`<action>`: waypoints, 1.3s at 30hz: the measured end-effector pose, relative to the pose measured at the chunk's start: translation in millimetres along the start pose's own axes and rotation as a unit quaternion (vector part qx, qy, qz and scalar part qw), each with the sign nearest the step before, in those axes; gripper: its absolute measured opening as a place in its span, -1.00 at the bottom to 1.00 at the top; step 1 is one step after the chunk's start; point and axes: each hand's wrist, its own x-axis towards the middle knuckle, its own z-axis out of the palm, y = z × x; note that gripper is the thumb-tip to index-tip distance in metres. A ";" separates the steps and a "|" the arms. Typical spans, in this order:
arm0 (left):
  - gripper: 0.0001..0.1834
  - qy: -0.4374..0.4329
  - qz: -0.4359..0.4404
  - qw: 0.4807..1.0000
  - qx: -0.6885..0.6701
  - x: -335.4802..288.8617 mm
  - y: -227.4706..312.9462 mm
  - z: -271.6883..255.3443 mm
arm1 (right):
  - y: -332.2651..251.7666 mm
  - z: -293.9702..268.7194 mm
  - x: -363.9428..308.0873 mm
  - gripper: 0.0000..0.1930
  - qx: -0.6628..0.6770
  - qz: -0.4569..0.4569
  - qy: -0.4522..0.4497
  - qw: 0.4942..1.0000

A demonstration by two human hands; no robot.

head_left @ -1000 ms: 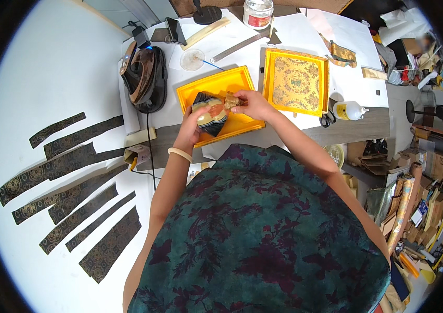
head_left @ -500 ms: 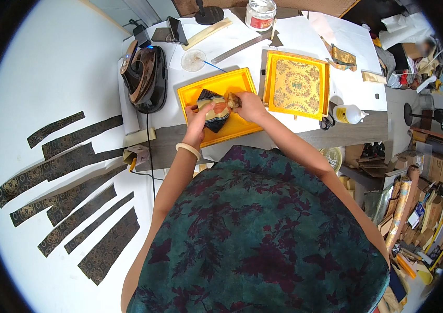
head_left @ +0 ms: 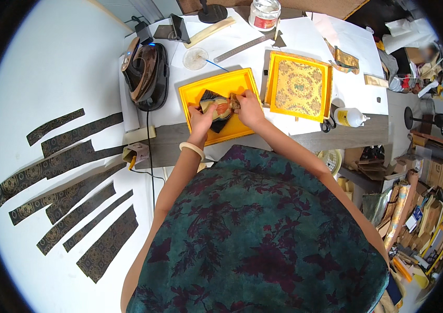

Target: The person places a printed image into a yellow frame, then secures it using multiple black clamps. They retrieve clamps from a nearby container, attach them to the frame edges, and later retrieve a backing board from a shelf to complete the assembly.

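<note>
Near the centre of the frame, the 2 hands work above a yellow tray (head_left: 238,128). The left hand (head_left: 200,123) grips the left side of a dark-edged patterned piece (head_left: 222,108), thumb on top; the right hand (head_left: 251,110) pinches a small brown lump (head_left: 234,103) at the piece's right side. Whether the piece touches the tray floor, I cannot tell. A pale bracelet (head_left: 192,150) rings the left wrist.

Right of centre stands a 2nd yellow tray (head_left: 269,93) with a gold patterned panel (head_left: 300,86) inside; a white bottle (head_left: 350,117) lies just beside its lower right corner. An iron (head_left: 146,78) stands at upper left, a jar (head_left: 264,16) at top centre. Dark patterned strips (head_left: 108,237) spread across the lower left.
</note>
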 end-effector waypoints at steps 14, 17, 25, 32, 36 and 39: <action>-0.34 -0.067 -0.003 0.994 -0.085 -4.4 18.1 -5.7 | 11.7 5.6 -8.1 -0.58 0.068 -0.048 0.064 0.994; -0.35 -0.031 -0.022 0.999 -0.037 -9.6 26.4 -4.7 | 11.4 1.7 -10.8 -0.57 0.052 -0.048 0.067 0.995; -0.44 -0.020 -0.028 0.999 -0.008 -11.7 22.7 -5.5 | 6.9 5.5 -14.8 -0.57 0.050 -0.062 0.112 0.991; -0.49 -0.029 -0.002 0.967 0.253 -10.3 29.2 -8.8 | 9.7 9.9 -19.1 -0.51 0.019 -0.059 0.101 0.993; -0.45 -0.012 0.053 0.919 0.390 1.0 21.5 -13.7 | 1.0 6.7 -18.9 -0.51 0.008 -0.065 0.110 0.992; -0.44 -0.016 0.065 0.913 0.401 2.1 29.5 -14.9 | 3.0 2.6 -17.6 -0.52 0.012 -0.067 0.103 0.992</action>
